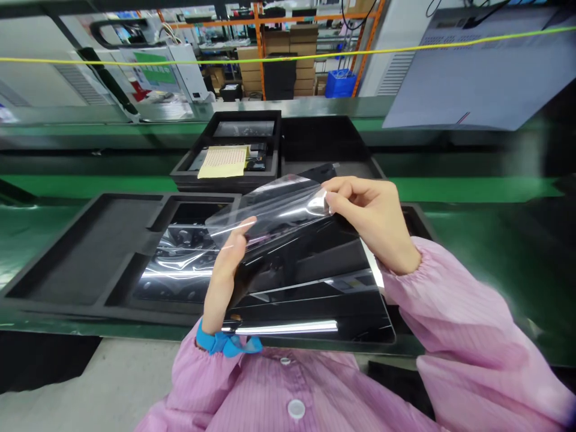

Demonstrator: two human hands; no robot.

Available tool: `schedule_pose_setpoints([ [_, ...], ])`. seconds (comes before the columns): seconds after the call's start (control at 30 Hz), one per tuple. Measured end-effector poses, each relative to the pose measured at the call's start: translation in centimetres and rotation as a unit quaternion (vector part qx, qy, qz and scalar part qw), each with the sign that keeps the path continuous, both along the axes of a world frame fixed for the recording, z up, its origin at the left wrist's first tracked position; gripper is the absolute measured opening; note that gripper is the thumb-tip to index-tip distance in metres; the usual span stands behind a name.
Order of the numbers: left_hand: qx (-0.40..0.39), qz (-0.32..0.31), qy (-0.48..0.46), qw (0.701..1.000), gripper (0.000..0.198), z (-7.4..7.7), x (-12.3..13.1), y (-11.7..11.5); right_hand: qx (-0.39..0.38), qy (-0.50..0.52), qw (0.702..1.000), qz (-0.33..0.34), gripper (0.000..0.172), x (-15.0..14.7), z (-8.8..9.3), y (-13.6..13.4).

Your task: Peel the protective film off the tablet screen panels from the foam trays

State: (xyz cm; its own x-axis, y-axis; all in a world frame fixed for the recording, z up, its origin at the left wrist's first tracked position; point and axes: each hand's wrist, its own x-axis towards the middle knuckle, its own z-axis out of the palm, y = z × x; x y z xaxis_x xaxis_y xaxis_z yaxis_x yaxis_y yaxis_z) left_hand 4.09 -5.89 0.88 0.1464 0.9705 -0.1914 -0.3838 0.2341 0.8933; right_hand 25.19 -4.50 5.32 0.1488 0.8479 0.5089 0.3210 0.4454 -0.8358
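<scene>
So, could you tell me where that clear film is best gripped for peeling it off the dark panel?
Probably at the lifted far corner of the clear film, pinched from the right, where the right hand has it: that corner curls free of the dark panel, which the left hand steadies.

The person wears a pink work coat point(288, 390) with thin vertical stripes in the cloth. Two round white buttons point(296, 408) sit on the front of the coat, one above the other. Beside the upper button, the left sleeve point(202, 366) ends in a bright blue cuff band point(225, 343). The right sleeve point(472, 324) is gathered with elastic at the wrist. Both hands are bare.
</scene>
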Motion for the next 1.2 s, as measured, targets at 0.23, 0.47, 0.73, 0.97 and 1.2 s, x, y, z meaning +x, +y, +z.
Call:
schedule_pose_setpoints([
  [0.23,-0.037,0.071,-0.014,0.997,0.025,0.3,0.1,0.4,0.108,-0.070,0.992,-0.016,0.017,-0.3,0.7,-5.2],
  [0.47,-0.086,0.123,-0.035,0.988,0.020,1.6,0.6,0.2,0.137,-0.041,0.989,0.042,0.036,-2.1,-0.1,-9.5],
  [0.73,0.000,0.177,0.012,0.984,0.030,1.2,0.4,-1.2,0.152,0.098,0.984,-0.003,0.031,-3.4,-0.6,-8.5],
  [0.97,0.011,0.282,0.030,0.959,0.030,3.3,0.7,-3.0,0.160,0.105,0.982,0.002,0.038,-3.3,-0.5,-8.6],
  [1.2,0.031,0.266,0.050,0.962,0.040,2.3,-0.6,-2.7,0.169,0.120,0.977,0.048,0.042,-3.6,-0.6,-8.7],
])
